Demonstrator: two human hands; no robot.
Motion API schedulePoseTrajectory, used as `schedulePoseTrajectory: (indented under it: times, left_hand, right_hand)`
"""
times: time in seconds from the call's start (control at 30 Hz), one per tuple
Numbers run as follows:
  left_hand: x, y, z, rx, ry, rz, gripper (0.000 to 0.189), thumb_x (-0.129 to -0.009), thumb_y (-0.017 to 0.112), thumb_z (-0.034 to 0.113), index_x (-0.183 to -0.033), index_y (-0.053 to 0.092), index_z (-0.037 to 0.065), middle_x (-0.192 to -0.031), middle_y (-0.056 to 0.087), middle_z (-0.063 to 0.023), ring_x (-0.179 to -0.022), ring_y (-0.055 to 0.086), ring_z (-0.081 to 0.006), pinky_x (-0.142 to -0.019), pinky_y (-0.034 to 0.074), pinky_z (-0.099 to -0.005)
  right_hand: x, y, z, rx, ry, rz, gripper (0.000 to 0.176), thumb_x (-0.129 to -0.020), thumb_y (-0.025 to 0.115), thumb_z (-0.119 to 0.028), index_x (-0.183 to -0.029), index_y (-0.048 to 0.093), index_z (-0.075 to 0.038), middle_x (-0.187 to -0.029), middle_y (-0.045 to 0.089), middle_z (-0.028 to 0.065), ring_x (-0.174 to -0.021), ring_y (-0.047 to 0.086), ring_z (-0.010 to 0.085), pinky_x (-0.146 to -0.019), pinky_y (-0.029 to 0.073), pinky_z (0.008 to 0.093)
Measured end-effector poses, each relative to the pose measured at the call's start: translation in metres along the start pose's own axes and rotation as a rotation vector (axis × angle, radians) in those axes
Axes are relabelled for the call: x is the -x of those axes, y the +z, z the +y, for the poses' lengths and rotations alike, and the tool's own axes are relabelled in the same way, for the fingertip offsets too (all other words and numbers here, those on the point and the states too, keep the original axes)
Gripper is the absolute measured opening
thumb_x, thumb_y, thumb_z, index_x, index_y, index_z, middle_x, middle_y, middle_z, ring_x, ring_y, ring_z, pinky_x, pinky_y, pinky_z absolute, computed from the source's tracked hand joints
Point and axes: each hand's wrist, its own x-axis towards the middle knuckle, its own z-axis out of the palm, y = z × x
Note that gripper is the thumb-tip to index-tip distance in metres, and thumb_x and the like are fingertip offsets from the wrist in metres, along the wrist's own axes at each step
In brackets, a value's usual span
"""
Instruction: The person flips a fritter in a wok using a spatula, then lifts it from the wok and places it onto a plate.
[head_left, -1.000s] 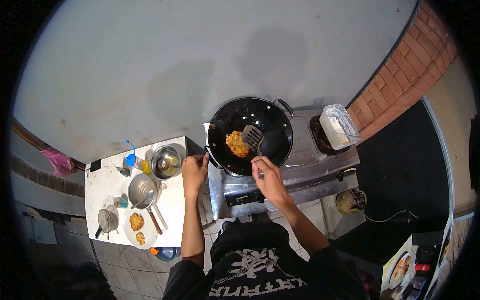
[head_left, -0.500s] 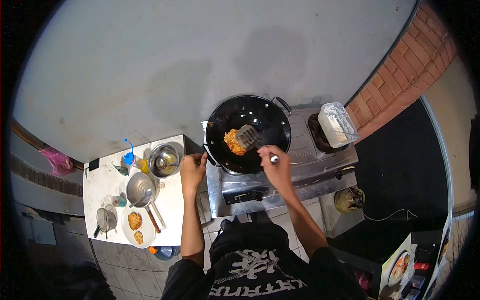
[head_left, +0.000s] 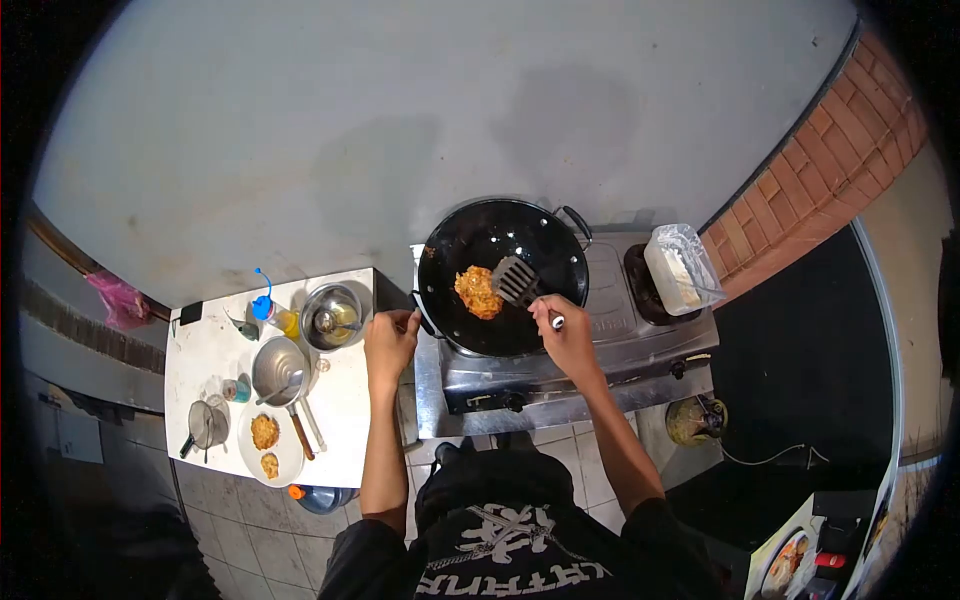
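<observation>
A black wok [head_left: 545,235] sits on the gas stove, with a golden-brown fried omelette or fritter [head_left: 477,292] lying in it. My right hand [head_left: 568,340] is closed around the handle of a slotted spatula [head_left: 515,281], whose blade is at the right edge of the food. At the wok's left side, my left hand [head_left: 392,348] pinches the black loop handle [head_left: 424,318]; its fingers partly hide the grip.
Left of the stove, a white table [head_left: 205,350] bears a plate [head_left: 287,465] with two fried pieces, a saucepan [head_left: 270,362], a steel bowl [head_left: 352,295], a strainer [head_left: 207,425] and an oil bottle [head_left: 288,322]. A plastic container [head_left: 672,285] stands on the right burner.
The spatula blade has shifted slightly right relative to the food and turned. The whole view has moved a little. My left hand stays at the wok handle.
</observation>
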Motion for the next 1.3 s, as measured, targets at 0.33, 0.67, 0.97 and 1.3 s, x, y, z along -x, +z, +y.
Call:
schedulePoseTrajectory:
  times: [0.33, 0.67, 0.97, 1.3]
  left_hand:
    - [0.000, 0.003, 0.000, 0.008, -0.030, 0.045, 0.030, -0.083, 0.069, 0.027, -0.084, 0.070, -0.003, -0.071, 0.066, -0.0196, -0.066, 0.065, -0.0328, -0.063, 0.049, -0.0393]
    - [0.005, 0.000, 0.009, -0.045, -0.036, 0.056, 0.036, -0.086, 0.068, 0.030, -0.086, 0.070, -0.006, -0.074, 0.067, -0.0216, -0.066, 0.066, -0.0310, -0.065, 0.050, -0.0372]
    - [0.008, 0.004, 0.018, -0.006, -0.088, 0.112, 0.029, -0.084, 0.068, 0.026, -0.084, 0.070, -0.003, -0.065, 0.063, -0.0192, -0.060, 0.064, -0.0326, -0.060, 0.048, -0.0378]
    - [0.013, 0.010, 0.019, -0.037, -0.190, 0.137, 0.029, -0.084, 0.068, 0.025, -0.087, 0.069, -0.003, -0.071, 0.066, -0.0197, -0.067, 0.066, -0.0327, -0.066, 0.050, -0.0382]
  right_hand:
    - [-0.004, 0.046, -0.016, -0.104, -0.159, -0.088, 0.011, -0.087, 0.059, -0.004, -0.080, 0.056, 0.004, -0.078, 0.061, 0.0218, -0.075, 0.062, 0.0405, -0.060, 0.047, 0.0420]
    - [-0.014, -0.014, -0.004, -0.034, 0.040, -0.036, 0.016, -0.089, 0.060, -0.010, -0.078, 0.061, 0.002, -0.064, 0.059, 0.0117, -0.055, 0.058, 0.0187, -0.051, 0.041, 0.0320]
    - [-0.025, -0.035, 0.009, -0.283, 0.141, 0.074, 0.026, -0.095, 0.054, -0.015, -0.077, 0.064, 0.001, -0.054, 0.052, -0.0009, -0.048, 0.048, 0.0038, -0.045, 0.035, 0.0218]
    - [-0.022, -0.013, 0.032, -0.131, 0.193, -0.024, 0.025, -0.092, 0.054, -0.012, -0.074, 0.062, 0.003, -0.057, 0.057, 0.0095, -0.055, 0.052, 0.0079, -0.051, 0.039, 0.0273]
